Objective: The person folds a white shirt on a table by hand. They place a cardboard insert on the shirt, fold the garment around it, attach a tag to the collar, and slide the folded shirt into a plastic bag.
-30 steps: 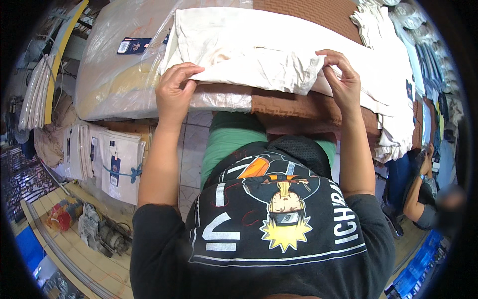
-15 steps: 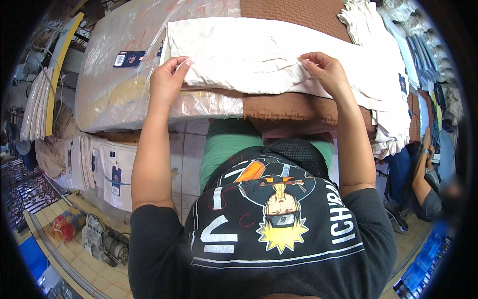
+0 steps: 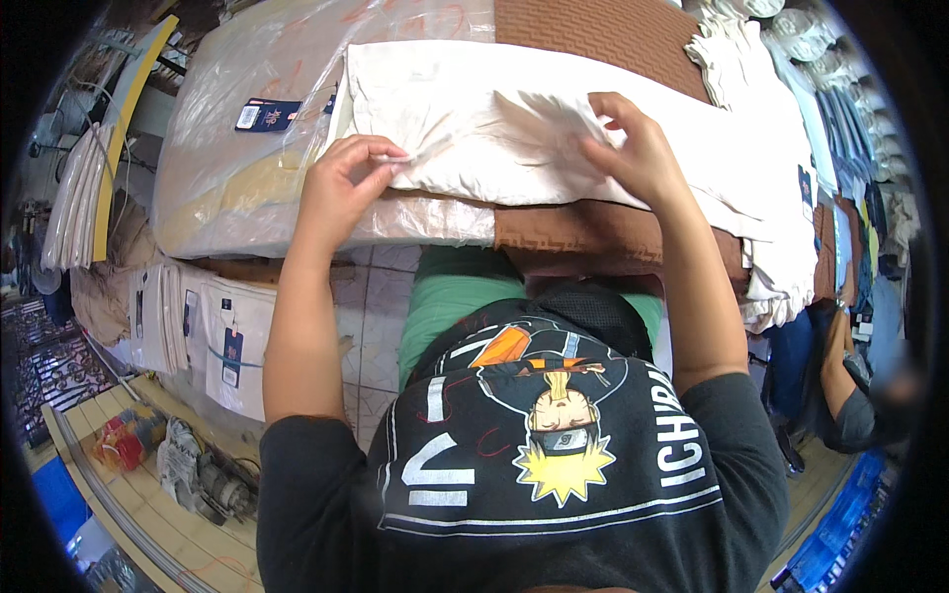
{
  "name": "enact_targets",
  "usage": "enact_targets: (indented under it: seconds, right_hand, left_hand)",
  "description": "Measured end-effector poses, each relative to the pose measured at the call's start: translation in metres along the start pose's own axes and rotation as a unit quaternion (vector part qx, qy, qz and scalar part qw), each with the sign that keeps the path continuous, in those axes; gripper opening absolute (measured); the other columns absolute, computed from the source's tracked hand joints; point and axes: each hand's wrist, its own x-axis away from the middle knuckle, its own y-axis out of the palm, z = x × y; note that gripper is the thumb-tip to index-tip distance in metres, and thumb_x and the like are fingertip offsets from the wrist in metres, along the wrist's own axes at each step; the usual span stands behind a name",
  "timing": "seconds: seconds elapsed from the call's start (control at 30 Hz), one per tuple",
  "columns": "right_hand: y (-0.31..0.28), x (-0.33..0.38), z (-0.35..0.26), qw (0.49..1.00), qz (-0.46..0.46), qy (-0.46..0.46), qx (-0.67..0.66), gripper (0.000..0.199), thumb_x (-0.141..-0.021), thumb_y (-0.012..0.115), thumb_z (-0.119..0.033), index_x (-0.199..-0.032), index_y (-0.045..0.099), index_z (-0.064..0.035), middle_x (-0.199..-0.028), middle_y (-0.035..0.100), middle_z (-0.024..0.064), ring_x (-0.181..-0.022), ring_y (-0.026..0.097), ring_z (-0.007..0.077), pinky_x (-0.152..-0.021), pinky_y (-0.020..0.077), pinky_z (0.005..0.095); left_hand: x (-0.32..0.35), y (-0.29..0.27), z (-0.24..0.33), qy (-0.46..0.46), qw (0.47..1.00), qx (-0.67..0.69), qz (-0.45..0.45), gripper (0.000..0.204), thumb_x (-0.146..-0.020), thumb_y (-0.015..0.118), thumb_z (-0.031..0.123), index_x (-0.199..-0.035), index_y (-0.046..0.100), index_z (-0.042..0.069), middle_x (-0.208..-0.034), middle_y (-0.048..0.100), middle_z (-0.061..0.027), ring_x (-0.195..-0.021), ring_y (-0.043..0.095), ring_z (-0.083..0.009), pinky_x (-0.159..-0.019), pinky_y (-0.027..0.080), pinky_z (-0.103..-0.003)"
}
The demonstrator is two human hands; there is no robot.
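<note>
White trousers [image 3: 474,84], as the long leg-like shape suggests, lie lengthwise across a padded table, with the cloth rumpled along the near side. Thumb and fingers of my left hand [image 3: 348,180] pinch a bit of the fabric near the left end. On the other side, my right hand [image 3: 633,148] holds a raised fold of the same cloth between thumb and fingers; that fold is blurred by motion. Between the hands the fabric is lifted into a loose ridge. A dark blue tag [image 3: 269,116] lies just left of the trousers.
The padded table has a plastic-wrapped left half [image 3: 222,188] and a brown textured cover [image 3: 593,35]. Folded pale garments [image 3: 232,336] with tags sit lower left, near a motor [image 3: 219,489]. Another person's arm [image 3: 838,366] shows at right, below a rack of clothes [image 3: 840,114].
My left hand has moved slightly right along the cloth. My right hand has pulled a fold of the trousers up off the surface. The view has shifted a little.
</note>
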Motion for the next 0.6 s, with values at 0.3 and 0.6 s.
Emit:
enact_targets:
  seconds: [0.3,0.6]
  right_hand:
    - [-0.024,0.040,-0.049,0.970,-0.135,-0.176,-0.097,0.021,-0.078,0.067,-0.006,-0.098,0.061,-0.0029,-0.092,0.066,0.0083,-0.087,0.064,0.0200,-0.075,0.0504,0.0308]
    - [-0.104,-0.108,-0.117,0.966,0.142,-0.161,0.145,0.022,-0.090,0.059,-0.023,-0.097,0.065,-0.0028,-0.082,0.067,0.0100,-0.069,0.063,0.0195,-0.064,0.0544,0.0333]
  left_hand:
    - [0.022,-0.005,-0.013,0.022,1.000,0.010,-0.007,0.018,-0.077,0.060,-0.003,-0.092,0.066,0.006,-0.103,0.066,-0.0043,-0.108,0.056,-0.0178,-0.095,0.041,-0.032]
    - [-0.121,-0.005,-0.003,0.027,0.955,0.268,0.125,0.017,-0.090,0.057,0.012,-0.104,0.060,0.004,-0.098,0.064,-0.0028,-0.087,0.060,-0.0146,-0.077,0.048,-0.030]
